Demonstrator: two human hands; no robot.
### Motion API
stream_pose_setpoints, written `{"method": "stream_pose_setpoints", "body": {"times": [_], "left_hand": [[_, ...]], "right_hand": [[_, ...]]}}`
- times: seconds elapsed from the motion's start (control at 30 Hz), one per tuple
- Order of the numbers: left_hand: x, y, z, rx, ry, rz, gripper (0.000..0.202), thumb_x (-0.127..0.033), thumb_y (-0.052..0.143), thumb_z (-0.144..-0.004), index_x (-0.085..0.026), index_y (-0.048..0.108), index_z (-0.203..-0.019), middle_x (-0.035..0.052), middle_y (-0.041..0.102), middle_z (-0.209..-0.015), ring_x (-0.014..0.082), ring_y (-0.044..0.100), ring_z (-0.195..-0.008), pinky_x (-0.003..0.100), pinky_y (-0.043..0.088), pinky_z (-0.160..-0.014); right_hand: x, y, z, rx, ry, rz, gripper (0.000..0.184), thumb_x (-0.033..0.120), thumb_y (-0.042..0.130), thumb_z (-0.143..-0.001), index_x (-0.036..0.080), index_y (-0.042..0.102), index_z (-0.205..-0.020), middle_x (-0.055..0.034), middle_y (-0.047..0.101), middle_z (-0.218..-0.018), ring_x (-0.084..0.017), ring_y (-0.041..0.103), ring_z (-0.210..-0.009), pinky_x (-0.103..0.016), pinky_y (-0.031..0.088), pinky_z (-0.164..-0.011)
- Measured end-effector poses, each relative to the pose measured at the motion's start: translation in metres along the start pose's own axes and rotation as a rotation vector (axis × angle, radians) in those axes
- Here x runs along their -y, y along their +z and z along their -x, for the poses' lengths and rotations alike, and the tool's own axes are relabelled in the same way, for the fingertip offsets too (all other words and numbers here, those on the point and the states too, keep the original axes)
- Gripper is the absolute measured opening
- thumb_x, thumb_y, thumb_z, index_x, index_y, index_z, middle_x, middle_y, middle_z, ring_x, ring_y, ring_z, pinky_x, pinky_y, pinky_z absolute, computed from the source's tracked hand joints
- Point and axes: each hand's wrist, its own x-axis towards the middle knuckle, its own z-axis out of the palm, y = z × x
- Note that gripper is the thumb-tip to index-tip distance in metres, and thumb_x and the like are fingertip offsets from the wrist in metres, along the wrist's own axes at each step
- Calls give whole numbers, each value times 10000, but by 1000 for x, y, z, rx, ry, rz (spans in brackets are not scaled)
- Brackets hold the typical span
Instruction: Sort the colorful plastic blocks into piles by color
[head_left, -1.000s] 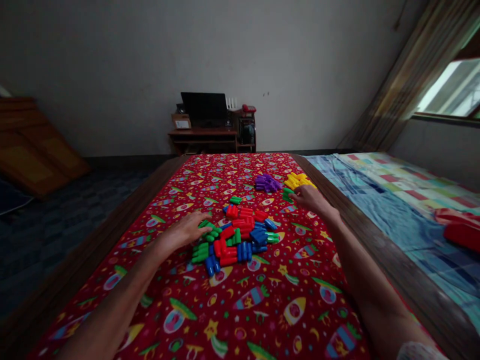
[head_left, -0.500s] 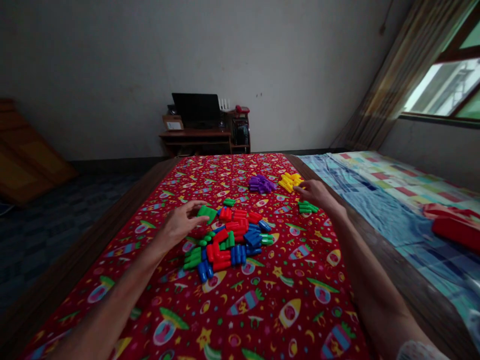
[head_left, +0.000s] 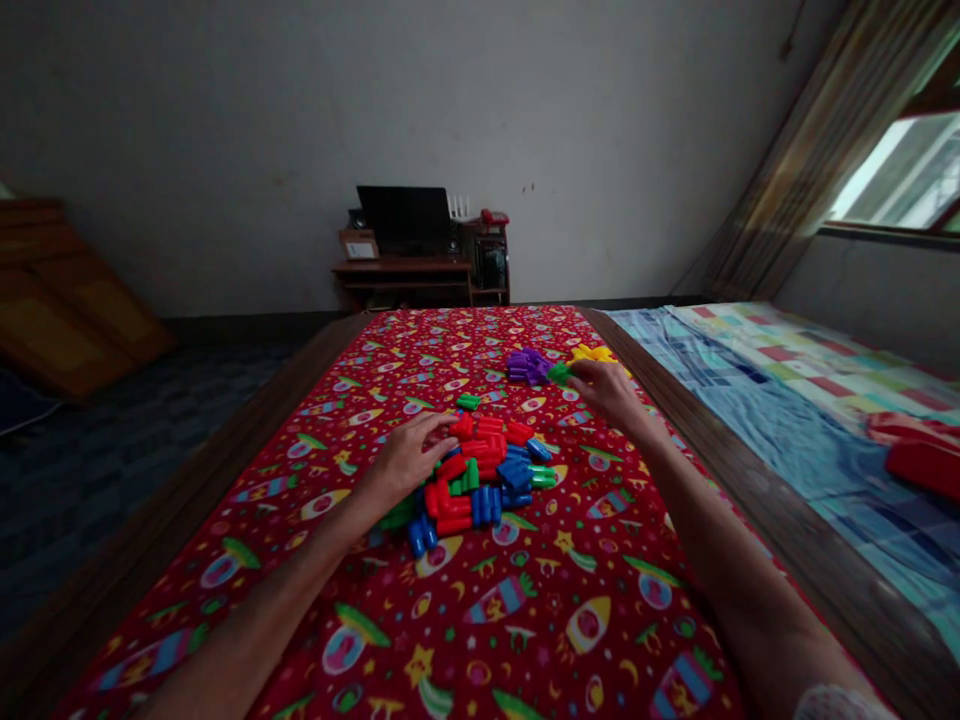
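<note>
The fingers (head_left: 433, 432) of the left hand (head_left: 409, 460) are curling loosely, palm down, over the near-left edge of a mixed heap of plastic blocks (head_left: 480, 475), their tips touching the red and green pieces there; whether they are actually gripping one cannot be told. That heap of red, blue and green blocks is lying in the middle of the surface (head_left: 570, 620), which is wearing a red cloth printed with rockets and stars. A single green block (head_left: 469, 402) is sitting just beyond the heap, apart from it.

Farther out and to the right, the fingers (head_left: 581, 372) of the right hand (head_left: 609, 392) are pinching a green block (head_left: 559, 374), holding it close over the cloth between two small sorted piles. The purple pile (head_left: 529, 365) is lying just to its left, and the yellow pile (head_left: 596, 353) is showing just behind the hand, partly hidden by it. Both forearms are stretching forward from the near edge of the picture.

Beside the surface on the right, a bed (head_left: 787, 400) with a patchwork sheet is carrying something red (head_left: 919, 455) at its far side. Against the back wall a low desk (head_left: 420, 275) is holding a dark screen (head_left: 405, 212). A curtain (head_left: 810, 170) is hanging by the window at the upper right.
</note>
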Motion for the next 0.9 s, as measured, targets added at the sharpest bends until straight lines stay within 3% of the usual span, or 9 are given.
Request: {"method": "stream_pose_setpoints", "body": {"times": [0.07,0.2,0.3,0.43,0.57,0.63,0.73,0.8,0.9], "left_hand": [[8,-9,-3,106,-23,-67,365,-465,596,-746,-192,708,-961,101,717,-1021,253,674,-904,348,543,-806],[18,-20,-4,324,-52,-74,376,-468,651,-677,-218,734,-944,82,743,-994,259,682,-880,334,535,-787],[24,-25,-3,350,-78,-73,366,-429,679,-627,-231,739,-929,70,749,-994,264,684,-893,328,527,-795],[31,-36,0,496,-115,-37,379,-374,690,-595,-245,736,-948,38,756,-972,243,690,-886,290,524,-785],[29,-42,1,449,-126,-89,312,-389,702,-590,-240,738,-863,31,758,-902,234,691,-850,272,521,-762],[23,-40,0,369,-149,-31,326,-440,683,-640,-232,724,-888,31,754,-859,224,692,-800,279,531,-729],[9,-34,-2,222,-178,164,495,-514,675,-676,-197,668,-1056,52,745,-884,234,698,-815,309,543,-712],[-4,-29,-1,185,-193,286,617,-547,664,-700,-172,600,-1185,73,738,-924,244,696,-864,319,541,-722],[-21,-21,5,223,-227,393,734,-585,664,-707,-167,519,-1293,83,736,-923,246,694,-873,309,535,-705]], "right_hand": [[-35,-19,-3,-52,244,234,261,226,526,-843,173,738,-984,-112,731,-901,-212,656,-795,-256,408,-635],[-91,-39,8,111,534,407,259,211,547,-801,150,752,-947,-151,718,-939,-242,656,-836,-270,384,-599],[-116,-37,15,218,543,379,264,299,562,-820,125,752,-880,-143,709,-873,-218,641,-758,-267,357,-559],[-122,-32,14,303,466,258,447,429,452,-910,111,740,-782,-125,687,-735,-183,602,-646,-272,352,-556],[-101,-38,8,158,500,331,373,358,458,-908,125,750,-902,-156,710,-842,-214,632,-729,-282,382,-608],[-78,-40,4,61,435,323,367,317,439,-912,124,751,-914,-163,717,-856,-224,643,-764,-281,401,-639],[-26,-29,3,-15,174,93,358,290,434,-917,115,746,-927,-134,731,-848,-201,649,-770,-257,431,-672],[16,-12,11,49,-79,-175,322,319,486,-904,139,727,-1017,-97,741,-897,-184,652,-752,-251,458,-669],[73,17,33,199,-483,-457,398,353,521,-911,173,607,-1256,-101,709,-1084,-181,657,-837,-266,486,-701]]}}
